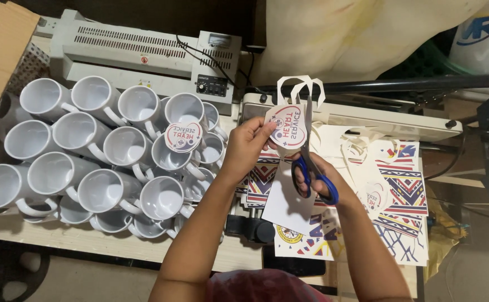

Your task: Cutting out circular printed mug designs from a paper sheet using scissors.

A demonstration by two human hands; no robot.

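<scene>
My left hand [248,144] pinches a white paper sheet [286,198] at a round printed sticker design [285,126] in red and blue. My right hand [316,174] grips blue-handled scissors [313,168], blades pointing up and cutting along the edge of the round design. Thin curled paper offcuts [302,85] loop up above the blades. The rest of the sheet hangs down between my hands.
Several white mugs [96,162] lie stacked on their sides at left, with a cut round sticker [183,137] resting on them. A white laminator [143,53] sits behind. Printed patterned sheets [401,190] cover a press machine [367,120] at right. A cardboard box [1,50] is far left.
</scene>
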